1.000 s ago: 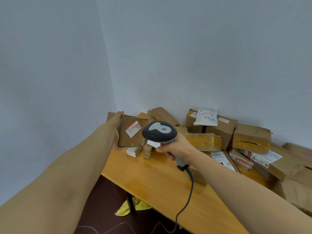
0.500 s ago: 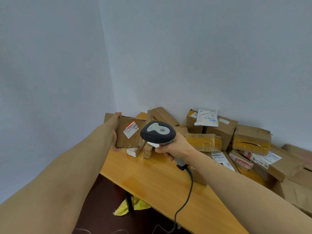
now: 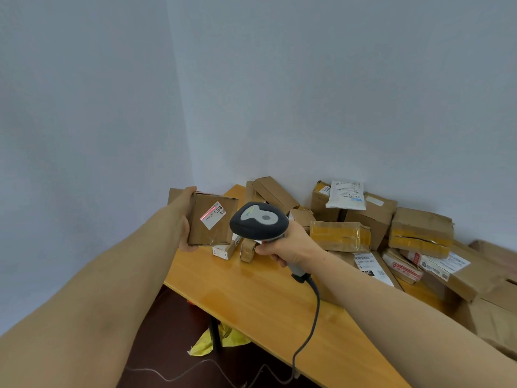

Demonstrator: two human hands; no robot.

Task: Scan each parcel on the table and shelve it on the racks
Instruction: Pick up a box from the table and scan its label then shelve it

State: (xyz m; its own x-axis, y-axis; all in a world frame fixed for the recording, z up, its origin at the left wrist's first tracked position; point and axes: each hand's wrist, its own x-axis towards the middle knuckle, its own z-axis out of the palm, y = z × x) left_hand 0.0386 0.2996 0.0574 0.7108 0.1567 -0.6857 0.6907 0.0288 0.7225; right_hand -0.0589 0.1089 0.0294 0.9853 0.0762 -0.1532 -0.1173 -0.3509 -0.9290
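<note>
My left hand (image 3: 183, 219) grips a small brown cardboard parcel (image 3: 215, 233) by its left side and holds it up above the table's left end. A white label (image 3: 214, 215) on its front carries a red scan line. My right hand (image 3: 291, 243) is wrapped round the handle of a dark grey barcode scanner (image 3: 258, 221) whose head points at that label from the right. The scanner's grey cable (image 3: 313, 312) hangs down over the table edge.
The wooden table (image 3: 268, 298) stands in a corner of grey walls. Several cardboard parcels (image 3: 419, 231) and a white mailer bag (image 3: 347, 194) are piled along the back and right. A yellow bag (image 3: 215, 340) lies on the dark floor under the table.
The parcel has turned slightly, so its label faces the scanner more squarely. A red scan line now shows on the label. The scanner has barely moved.
</note>
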